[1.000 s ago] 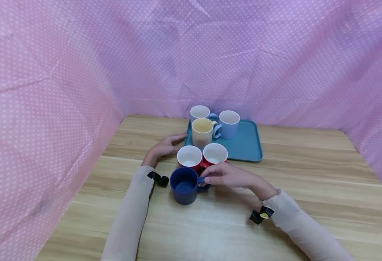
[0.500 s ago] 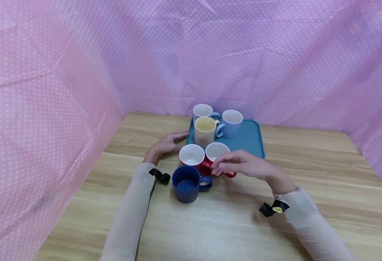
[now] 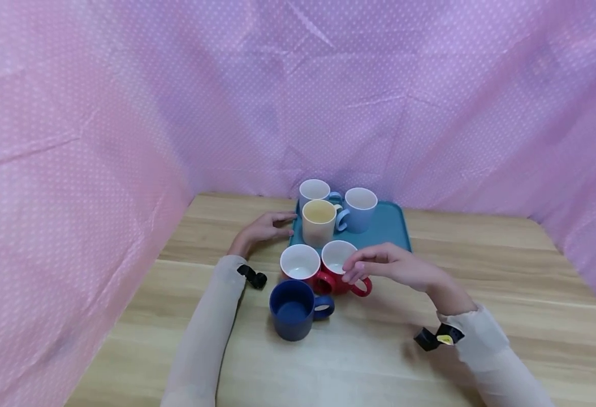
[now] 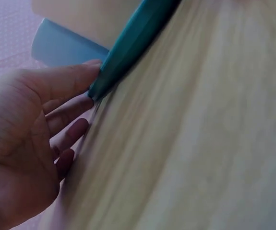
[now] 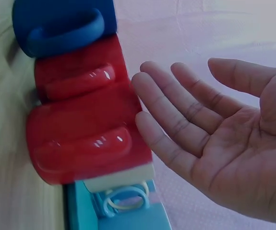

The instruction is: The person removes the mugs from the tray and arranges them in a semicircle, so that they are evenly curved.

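Observation:
My left hand (image 3: 264, 227) touches the left edge of a teal tray (image 3: 387, 229). In the left wrist view its fingertips lie at the tray's rim (image 4: 128, 45), fingers loosely extended. My right hand (image 3: 400, 268) hovers with relaxed fingers over the right red mug (image 3: 346, 284), holding nothing; the right wrist view shows its palm (image 5: 243, 143) beside the red mugs. To the left stands another red mug (image 3: 300, 265), white inside. Nearest me, a dark blue mug (image 3: 292, 314) sits upright on the table, handle to the right.
On the tray stand a cream mug (image 3: 318, 229) and two light blue mugs, one at the back left (image 3: 312, 195) and one to the right (image 3: 361, 217). The wooden table (image 3: 481, 271) ends at a pink dotted cloth (image 3: 430, 113) behind and at the sides.
My right hand has let go of the dark blue mug's handle and moved right and up over the right red mug. The left hand stays at the tray. The head view has tilted slightly.

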Tool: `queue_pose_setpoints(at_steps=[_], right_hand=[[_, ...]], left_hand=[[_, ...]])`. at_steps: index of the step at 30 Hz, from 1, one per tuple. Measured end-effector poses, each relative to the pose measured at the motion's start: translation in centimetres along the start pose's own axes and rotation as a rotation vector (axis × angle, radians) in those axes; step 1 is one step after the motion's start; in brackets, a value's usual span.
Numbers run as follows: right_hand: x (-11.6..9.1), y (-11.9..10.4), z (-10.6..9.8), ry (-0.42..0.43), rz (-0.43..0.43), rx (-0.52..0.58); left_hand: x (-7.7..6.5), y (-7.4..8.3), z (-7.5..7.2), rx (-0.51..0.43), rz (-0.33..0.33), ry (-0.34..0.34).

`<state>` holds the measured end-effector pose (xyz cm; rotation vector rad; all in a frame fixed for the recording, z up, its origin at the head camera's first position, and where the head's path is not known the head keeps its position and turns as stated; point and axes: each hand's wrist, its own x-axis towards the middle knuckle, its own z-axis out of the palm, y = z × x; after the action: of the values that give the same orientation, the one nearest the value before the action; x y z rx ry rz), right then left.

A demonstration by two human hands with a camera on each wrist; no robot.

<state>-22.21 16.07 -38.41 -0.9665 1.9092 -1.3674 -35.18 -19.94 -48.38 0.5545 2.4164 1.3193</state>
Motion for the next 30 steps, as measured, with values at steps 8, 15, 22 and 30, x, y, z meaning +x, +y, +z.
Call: queue_pose_setpoints(at_steps=[8, 15, 22, 30], right_hand=[[-0.4, 1.1, -3.8, 0.104, -0.091, 0.236], [1.8, 3.2, -6.2, 0.27, 0.099, 0.45], [4.4, 4.8, -6.0, 0.301, 0.223, 0.623], [6.3, 6.1, -5.8, 0.291, 0.252, 0.717]], left_hand=[[-0.3, 0.0, 0.0, 0.009, 0.005, 0.0], [-0.6, 0.2, 0.0, -0.029, -0.013, -0.027], [-0.4, 0.1, 0.1, -0.031, 0.021, -0.032], [-0.4, -0.4, 0.4, -0.053, 0.009, -0.031]])
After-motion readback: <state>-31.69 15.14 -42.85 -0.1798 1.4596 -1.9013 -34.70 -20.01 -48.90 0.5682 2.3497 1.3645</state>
